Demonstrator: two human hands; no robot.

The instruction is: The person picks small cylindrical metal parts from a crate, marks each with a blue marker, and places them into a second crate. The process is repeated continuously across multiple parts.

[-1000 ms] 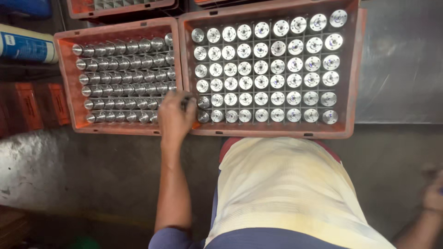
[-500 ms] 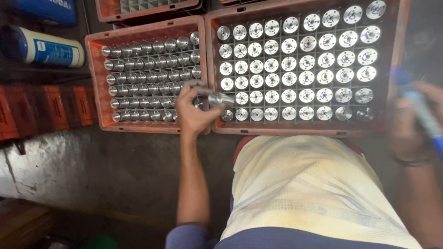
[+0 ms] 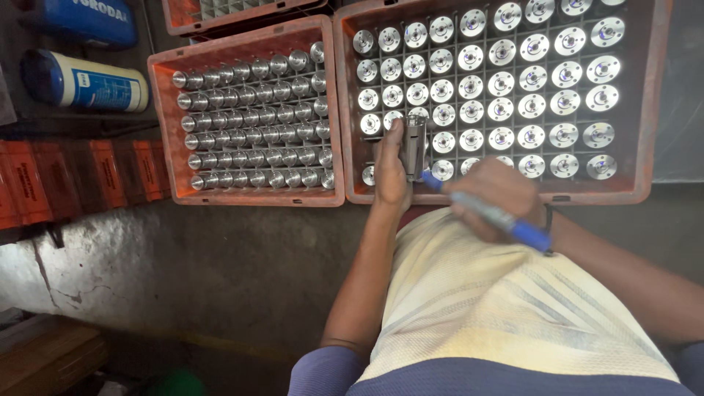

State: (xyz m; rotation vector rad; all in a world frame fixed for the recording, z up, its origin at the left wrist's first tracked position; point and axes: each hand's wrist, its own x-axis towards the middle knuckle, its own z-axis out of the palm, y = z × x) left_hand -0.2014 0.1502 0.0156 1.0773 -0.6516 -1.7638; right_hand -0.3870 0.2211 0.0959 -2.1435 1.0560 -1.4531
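My left hand point(image 3: 390, 172) grips a small shiny metal cylinder point(image 3: 414, 147) over the near left corner of the right orange crate point(image 3: 645, 110). My right hand point(image 3: 499, 199) holds a blue marker pen point(image 3: 506, 220), its tip pointing at the cylinder. That crate holds several rows of metal cylinders point(image 3: 506, 81) standing on end in a grid. The left orange crate point(image 3: 163, 125) holds several rows of the same parts point(image 3: 253, 125) lying tilted.
A blue and white can point(image 3: 81, 82) lies at the far left, with a blue container point(image 3: 88, 20) above it. Orange boxes point(image 3: 81, 176) line the left side. Another orange crate point(image 3: 242, 13) sits at the top. A grey concrete floor point(image 3: 191, 264) lies below.
My left hand has lifted a cylinder from the left crate and carried it over the right crate. My right hand has come in from the right with the blue marker.
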